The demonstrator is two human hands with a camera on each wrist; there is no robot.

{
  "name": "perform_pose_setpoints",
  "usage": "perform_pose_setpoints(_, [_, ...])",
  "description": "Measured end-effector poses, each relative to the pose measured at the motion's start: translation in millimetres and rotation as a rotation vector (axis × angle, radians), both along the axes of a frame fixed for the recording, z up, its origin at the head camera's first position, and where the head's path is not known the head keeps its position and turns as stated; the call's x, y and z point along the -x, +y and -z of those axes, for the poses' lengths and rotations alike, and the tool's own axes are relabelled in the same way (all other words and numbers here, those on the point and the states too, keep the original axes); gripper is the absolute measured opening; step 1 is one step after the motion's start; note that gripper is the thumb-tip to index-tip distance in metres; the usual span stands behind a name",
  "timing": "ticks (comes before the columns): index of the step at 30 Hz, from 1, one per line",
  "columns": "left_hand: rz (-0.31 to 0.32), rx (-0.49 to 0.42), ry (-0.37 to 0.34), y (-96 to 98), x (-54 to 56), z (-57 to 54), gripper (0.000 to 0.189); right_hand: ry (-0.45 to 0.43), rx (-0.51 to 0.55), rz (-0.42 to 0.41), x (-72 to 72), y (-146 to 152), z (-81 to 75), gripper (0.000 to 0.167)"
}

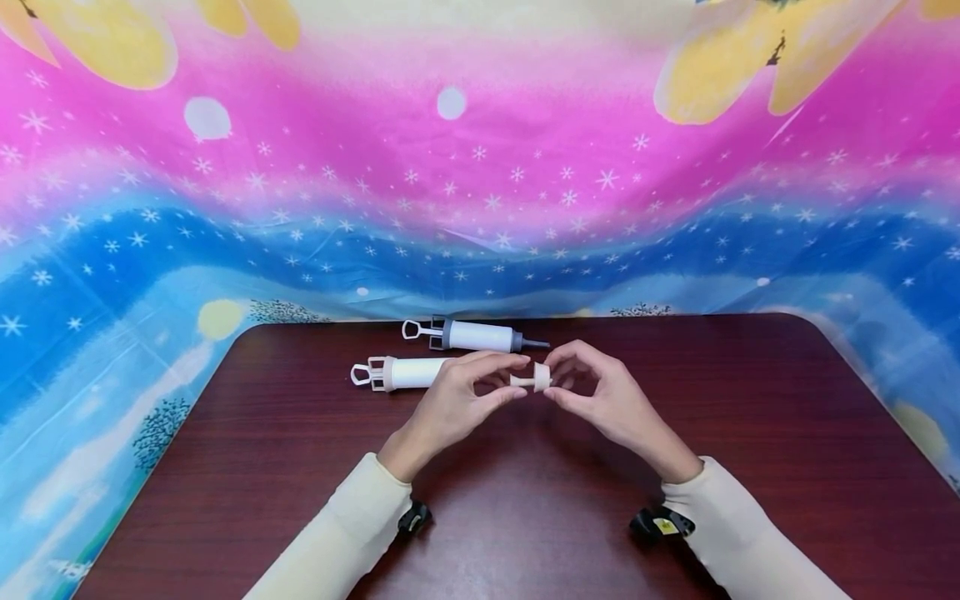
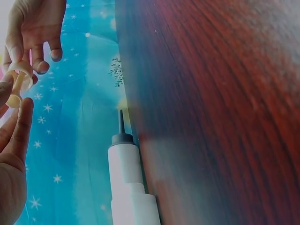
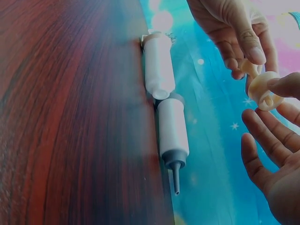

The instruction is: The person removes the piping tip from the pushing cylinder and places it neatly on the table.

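Between my two hands, above the table, is a small beige cap with a narrow nozzle (image 1: pixel 542 377). My left hand (image 1: pixel 457 400) pinches the flared end of the nozzle between thumb and fingers. The thumb and fingertips of my right hand (image 1: pixel 600 387) grip the wide ring-shaped end. In the right wrist view the hollow inside of the cap (image 3: pixel 266 91) faces my right palm. Just behind my left hand lies a white syringe-like tube (image 1: pixel 416 373) with a beige collar and a white loop handle; my hand hides its front end in the head view.
Farther back lies a second white tube (image 1: pixel 480 336) with grey ends, a thin grey nozzle and a loop handle. Both tubes lie on their sides on the dark red-brown table (image 1: pixel 300 467). A printed cloth (image 1: pixel 480 200) hangs behind the table's far edge.
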State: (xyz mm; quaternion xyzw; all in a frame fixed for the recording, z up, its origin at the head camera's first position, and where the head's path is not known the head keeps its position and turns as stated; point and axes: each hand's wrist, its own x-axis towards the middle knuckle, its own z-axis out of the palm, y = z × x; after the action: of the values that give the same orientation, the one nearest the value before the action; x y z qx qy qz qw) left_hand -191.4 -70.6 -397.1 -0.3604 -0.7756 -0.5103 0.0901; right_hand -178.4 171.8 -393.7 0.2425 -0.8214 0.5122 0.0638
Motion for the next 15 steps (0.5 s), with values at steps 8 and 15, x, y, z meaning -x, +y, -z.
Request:
perform_pose_setpoints(8, [-0.025,0.009,0.016,-1.9,0.3,1.1,0.034,-0.005,-0.009,0.013,-0.8,3.2,-0.7,0.029])
perform_pose_setpoints(15, [-0.045,0.03,0.043,-2.6,1.2,1.3,0.028,0.0,-0.009,0.032,-0.5,5.9,-0.1,0.029])
